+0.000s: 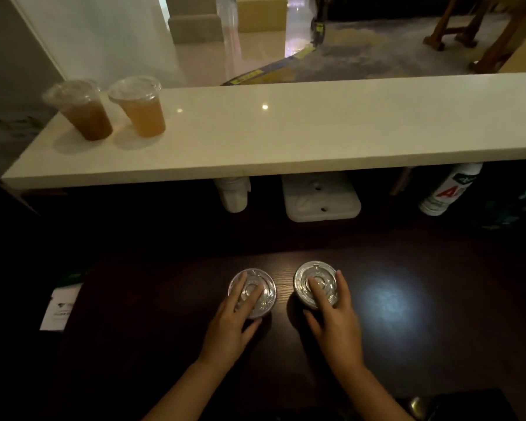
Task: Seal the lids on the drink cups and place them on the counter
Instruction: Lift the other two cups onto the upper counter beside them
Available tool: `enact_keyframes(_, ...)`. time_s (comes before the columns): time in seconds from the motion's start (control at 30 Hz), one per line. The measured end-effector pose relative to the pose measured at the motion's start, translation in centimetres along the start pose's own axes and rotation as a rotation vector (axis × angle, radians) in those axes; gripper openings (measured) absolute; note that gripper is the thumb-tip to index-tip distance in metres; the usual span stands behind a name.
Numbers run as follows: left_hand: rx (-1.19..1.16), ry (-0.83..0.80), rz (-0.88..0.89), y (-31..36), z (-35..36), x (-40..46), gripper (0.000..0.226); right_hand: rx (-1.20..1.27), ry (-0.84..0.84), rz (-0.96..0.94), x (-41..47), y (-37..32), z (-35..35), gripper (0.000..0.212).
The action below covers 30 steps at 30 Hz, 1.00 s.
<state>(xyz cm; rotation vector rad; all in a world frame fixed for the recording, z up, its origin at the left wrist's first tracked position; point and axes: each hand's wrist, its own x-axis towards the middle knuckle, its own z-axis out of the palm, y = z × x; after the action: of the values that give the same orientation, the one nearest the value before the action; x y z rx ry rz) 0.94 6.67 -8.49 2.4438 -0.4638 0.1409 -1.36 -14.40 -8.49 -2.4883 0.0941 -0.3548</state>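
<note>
Nearest the camera, two forearms reach forward over a dark wooden worktop. The left hand (236,314) lies flat on the left lid (252,292), fingers spread across its top and thumb curled down past the near rim. The right hand (334,308) lies on the right lid (315,284) in the same way: fingers spread, one fingertip on the centre boss, thumb low at the near side. Neither hand pinches anything; both press downward with open palms. The cups beneath the lids are hidden by the lids and the dim light, so their fill level cannot be told. The two lidded cups stand side by side near the middle of the worktop, close but apart.

Step in hand, as judged: sealing, with both lids being pushed home at once. Whether the rims have fully snapped on cannot be told.

The next move calls for even pressure around each rim until seated, then a change of grip from flat palm to a wrap around the cup wall, and a lift up to the higher surface.

Farther off, under the overhang, stand a white stack of cups (234,192), a white box (321,197) and a spray can (450,189). Beyond these, the white counter (286,135) carries two sealed drinks at its left end: a darker drink (84,112) and a paler drink (142,107), just beside each other. The rest of the counter offers room to the right.
</note>
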Motion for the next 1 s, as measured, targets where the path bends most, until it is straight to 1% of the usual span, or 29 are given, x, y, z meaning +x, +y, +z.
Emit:
enact_keyframes(0.07,-0.017,0.039,-0.007,0.1,0.3,0.3,0.087,0.099,0.025,0.014,0.0,0.0,0.3,0.069)
enact_keyframes(0.13,-0.016,0.072,0.0,0.1,0.4,0.5,0.085,0.156,0.049,-0.013,0.3,0.1,0.4,0.068)
enact_keyframes(0.27,-0.047,0.106,0.013,0.2,0.3,0.7,0.086,0.197,0.089,-0.056,0.9,0.3,0.5,0.061)
enact_keyframes(0.47,-0.103,0.187,-0.004,0.1,-1.1,1.3,0.079,0.225,0.125,-0.087,1.9,-0.6,0.7,0.057)
enact_keyframes(0.63,-0.07,0.303,0.08,1.1,-5.5,4.2,0.072,0.307,0.242,-0.219,5.0,-4.7,-1.6,0.05)
enact_keyframes(0.77,0.029,0.413,0.183,2.4,-10.7,7.8,0.064,0.36,0.345,-0.355,9.2,-9.2,-4.3,0.045)
enact_keyframes(0.87,0.094,0.494,0.268,3.3,-14.6,10.4,0.052,0.403,0.389,-0.386,12.4,-12.5,-6.4,0.037)
enact_keyframes(0.93,0.11,0.542,0.272,3.7,-16.8,12.1,0.049,0.41,0.405,-0.39,14.6,-14.5,-7.6,0.037)
enact_keyframes(1.0,0.119,0.586,0.254,4.0,-18.4,13.7,0.051,0.396,0.402,-0.405,16.8,-16.1,-8.5,0.04)
